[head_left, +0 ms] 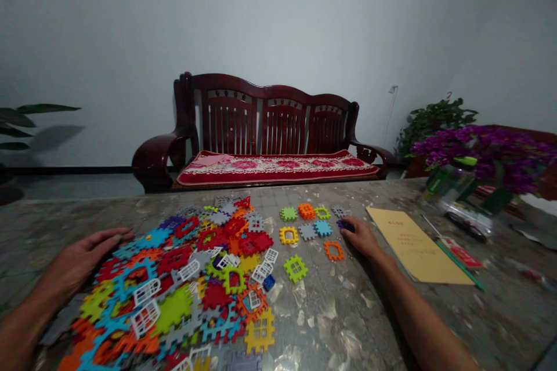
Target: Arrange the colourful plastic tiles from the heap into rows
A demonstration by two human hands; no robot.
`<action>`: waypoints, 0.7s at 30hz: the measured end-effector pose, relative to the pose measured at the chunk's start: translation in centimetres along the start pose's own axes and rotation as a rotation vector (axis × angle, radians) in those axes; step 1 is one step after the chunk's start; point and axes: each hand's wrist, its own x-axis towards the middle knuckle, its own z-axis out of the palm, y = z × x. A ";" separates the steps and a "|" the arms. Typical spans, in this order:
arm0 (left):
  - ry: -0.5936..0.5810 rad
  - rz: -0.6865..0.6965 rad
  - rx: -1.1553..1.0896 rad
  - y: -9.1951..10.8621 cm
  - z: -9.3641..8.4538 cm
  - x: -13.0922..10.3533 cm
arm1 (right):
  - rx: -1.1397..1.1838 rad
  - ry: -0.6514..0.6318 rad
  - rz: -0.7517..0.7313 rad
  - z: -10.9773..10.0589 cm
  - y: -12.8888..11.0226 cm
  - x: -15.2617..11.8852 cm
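A big heap of plastic interlocking building pieces [174, 307] in many colours covers the left half of the table, white window frames [145, 317] among them. My left hand [93, 252] rests at the heap's left edge, fingers stretched out, holding nothing that shows. To the right, several pieces lie apart in loose rows, including a yellow frame [288, 236], a blue piece [322, 228], an orange frame [334, 243] and a green window piece [296, 268]. At the right end of these, my right hand [359, 236] has its fingers closed on a small purple piece [340, 224], partly hidden by the fingers.
Right of my right forearm lies a yellow paper booklet [413, 243], with a green pencil [461, 266] beside it. A clear bottle [456, 182] and purple flowers [491, 153] stand at the far right. Beyond the table [339, 313] is a wooden bench [278, 119].
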 end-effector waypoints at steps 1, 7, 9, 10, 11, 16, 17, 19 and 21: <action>0.007 -0.014 0.008 0.1 0.0 0.0 | 0.014 0.018 0.005 0.1 0.0 -0.1; 0.003 -0.044 0.004 0.3 0.1 -0.1 | 0.105 0.254 0.036 0.1 -0.5 -1.8; 0.005 -0.051 -0.030 0.3 0.1 -0.1 | 0.171 0.301 -0.035 0.1 -1.8 -2.8; 0.007 -0.057 -0.044 0.3 0.0 -0.1 | 0.213 0.296 -0.094 0.1 -2.7 -3.3; 0.007 -0.063 -0.051 0.3 0.0 -0.1 | 0.255 0.271 -0.158 0.2 -3.8 -3.9; 0.008 -0.055 -0.040 0.2 -0.1 0.1 | 0.358 -0.038 -0.444 1.2 -10.4 -6.5; 0.011 -0.051 -0.039 0.1 0.0 0.1 | 0.355 -0.114 -0.502 1.4 -11.5 -6.9; 0.019 -0.053 -0.034 0.1 0.0 0.1 | 0.304 -0.246 -0.588 1.6 -13.1 -7.4; 0.016 -0.063 -0.041 0.2 0.0 0.0 | 0.216 -0.352 -0.638 1.7 -13.9 -7.7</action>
